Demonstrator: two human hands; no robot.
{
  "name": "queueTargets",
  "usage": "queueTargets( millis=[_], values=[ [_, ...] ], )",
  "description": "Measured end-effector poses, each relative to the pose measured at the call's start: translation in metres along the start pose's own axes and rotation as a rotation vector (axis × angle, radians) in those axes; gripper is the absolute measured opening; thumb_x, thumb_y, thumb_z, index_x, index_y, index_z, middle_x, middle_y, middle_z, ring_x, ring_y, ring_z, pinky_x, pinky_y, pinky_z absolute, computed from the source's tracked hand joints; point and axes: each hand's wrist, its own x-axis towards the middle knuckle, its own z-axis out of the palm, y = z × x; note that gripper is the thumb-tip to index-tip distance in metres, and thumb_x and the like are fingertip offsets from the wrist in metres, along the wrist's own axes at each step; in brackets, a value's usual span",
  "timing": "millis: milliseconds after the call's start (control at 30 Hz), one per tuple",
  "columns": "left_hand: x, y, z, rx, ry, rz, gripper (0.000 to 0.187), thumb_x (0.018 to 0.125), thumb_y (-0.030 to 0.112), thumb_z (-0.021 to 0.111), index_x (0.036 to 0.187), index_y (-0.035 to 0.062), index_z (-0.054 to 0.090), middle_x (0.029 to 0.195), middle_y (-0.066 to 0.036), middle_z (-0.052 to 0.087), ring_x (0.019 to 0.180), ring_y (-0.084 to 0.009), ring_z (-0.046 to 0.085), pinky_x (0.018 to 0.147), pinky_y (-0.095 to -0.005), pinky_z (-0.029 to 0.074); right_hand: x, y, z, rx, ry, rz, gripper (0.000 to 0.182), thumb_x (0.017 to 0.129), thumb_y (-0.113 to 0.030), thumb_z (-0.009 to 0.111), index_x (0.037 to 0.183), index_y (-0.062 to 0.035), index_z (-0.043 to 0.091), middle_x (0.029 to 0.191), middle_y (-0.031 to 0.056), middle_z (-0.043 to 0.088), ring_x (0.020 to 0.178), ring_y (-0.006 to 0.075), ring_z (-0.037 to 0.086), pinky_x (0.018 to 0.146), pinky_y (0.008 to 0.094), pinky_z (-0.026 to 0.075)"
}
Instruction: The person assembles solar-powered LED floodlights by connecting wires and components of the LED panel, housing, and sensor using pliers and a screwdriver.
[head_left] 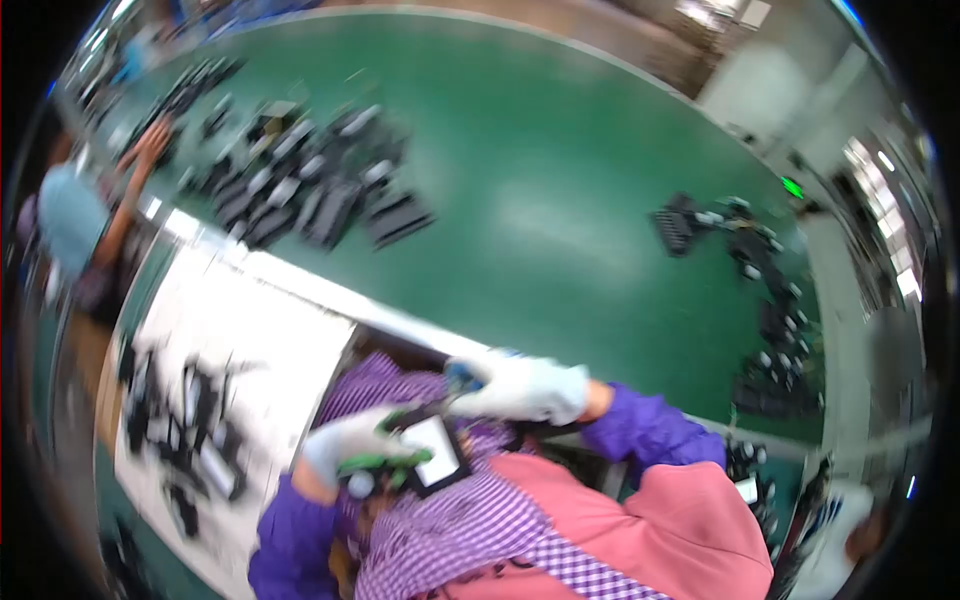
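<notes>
My left hand [350, 445], in a pale glove with green at the fingers, grips a black device [435, 455] with a white panel, close to my body. My right hand [525, 388], also in a pale glove, is closed just above and to the right of the device. Its fingers curl near something dark and blue that blur makes hard to name. A dark thin part runs between both hands. Purple sleeves cover both forearms.
A green table [570, 200] carries a pile of black parts [300, 180] at left and more black parts [770, 310] at right. A white board [260, 320] holds several black devices. A co-worker [75, 220] reaches in at far left; another person's sleeve [835, 520] is at lower right.
</notes>
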Motion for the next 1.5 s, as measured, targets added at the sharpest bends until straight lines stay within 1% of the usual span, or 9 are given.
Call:
queueTargets(
  millis=[33,267,400,700,800,933,1200,1333,1500],
  values=[
    [0.001,-0.007,-0.002,-0.044,-0.018,0.025,0.033,0.082,0.009,0.071,0.11,0.0002,0.056,0.083,-0.006,0.064,0.057,-0.0097,0.058,0.049,-0.0232,0.048,0.005,-0.005,-0.003,-0.058,-0.091,0.159,0.031,0.082,-0.029,0.065,0.097,-0.0026,0.059,0.074,0.004,0.058,0.066,0.0128,0.053,0.06,0.0294,0.045],
    [0.006,-0.013,0.0,-0.052,-0.012,0.068,0.027,0.081,0.018,0.072,0.098,0.0,0.062,0.075,-0.004,0.063,0.054,-0.009,0.057,0.046,-0.0221,0.045,0.029,0.008,0.003,-0.143,-0.147,0.127,0.022,0.082,-0.019,0.069,0.092,-0.0022,0.058,0.069,0.0017,0.055,0.058,0.0093,0.052,0.05,0.0258,0.046],
    [0.011,-0.018,-0.005,-0.048,-0.015,0.051,0.027,0.081,0.018,0.071,0.1,0.0003,0.061,0.077,-0.004,0.063,0.053,-0.0085,0.056,0.046,-0.0221,0.046,0.038,-0.011,0.004,-0.326,-0.242,0.23,0.039,0.082,-0.029,0.065,0.105,0.0007,0.056,0.09,0.0152,0.063,0.082,0.0241,0.062,0.074,0.0334,0.049],
    [0.014,-0.021,-0.002,-0.099,0.057,0.05,0.034,0.081,0.016,0.072,0.107,-0.0004,0.058,0.08,-0.005,0.063,0.054,-0.01,0.058,0.047,-0.0221,0.048,0.051,-0.015,0.022,-0.276,-0.235,0.141,0.039,0.081,-0.024,0.067,0.109,0.0003,0.057,0.09,0.0118,0.064,0.078,0.0201,0.062,0.072,0.0313,0.05],
    [-0.009,-0.002,0.0,-0.143,0.146,0.147,0.033,0.082,0.018,0.071,0.108,-0.0004,0.059,0.081,-0.005,0.064,0.055,-0.01,0.059,0.046,-0.0222,0.048,0.049,-0.03,0.003,-0.018,-0.215,0.083,0.034,0.079,-0.015,0.069,0.108,-0.0002,0.057,0.085,0.0071,0.064,0.073,0.0138,0.06,0.068,0.0281,0.05],
    [-0.032,-0.01,-0.006,-0.441,0.438,0.458,0.038,0.091,0.032,0.064,0.111,0.0006,0.06,0.085,-0.006,0.066,0.06,-0.0092,0.061,0.049,-0.0213,0.05,0.049,-0.031,-0.004,0.406,0.343,-0.017,0.015,0.078,-0.005,0.065,0.092,-0.0006,0.058,0.071,-0.0035,0.054,0.058,0.0027,0.047,0.054,0.0197,0.039],
    [-0.015,-0.016,-0.013,-0.91,0.538,1.042,0.041,0.097,0.036,0.052,0.119,0.0015,0.054,0.1,-0.011,0.066,0.082,-0.0196,0.068,0.068,-0.0315,0.059,0.056,-0.01,0.042,0.738,0.387,0.027,0.011,0.087,-0.013,0.065,0.089,-0.0023,0.063,0.062,-0.0005,0.056,0.049,0.0066,0.048,0.046,0.0205,0.036],
    [-0.014,-0.016,-0.005,-0.961,0.647,1.154,0.041,0.097,0.033,0.052,0.122,0.0009,0.052,0.109,-0.013,0.063,0.095,-0.0235,0.065,0.081,-0.037,0.057,0.074,0.0,0.054,0.698,0.316,-0.001,0.024,0.094,-0.019,0.055,0.109,0.0003,0.061,0.077,0.008,0.066,0.047,0.0056,0.049,0.044,0.0181,0.039],
    [-0.009,-0.022,-0.002,-1.006,0.702,1.209,0.04,0.097,0.033,0.052,0.121,0.0017,0.053,0.111,-0.012,0.062,0.1,-0.0214,0.063,0.087,-0.0356,0.053,0.085,-0.011,0.063,0.661,0.292,0.09,0.019,0.091,-0.018,0.061,0.1,-0.0011,0.063,0.067,-0.0002,0.058,0.047,0.0056,0.047,0.044,0.0189,0.037]
  ],
)
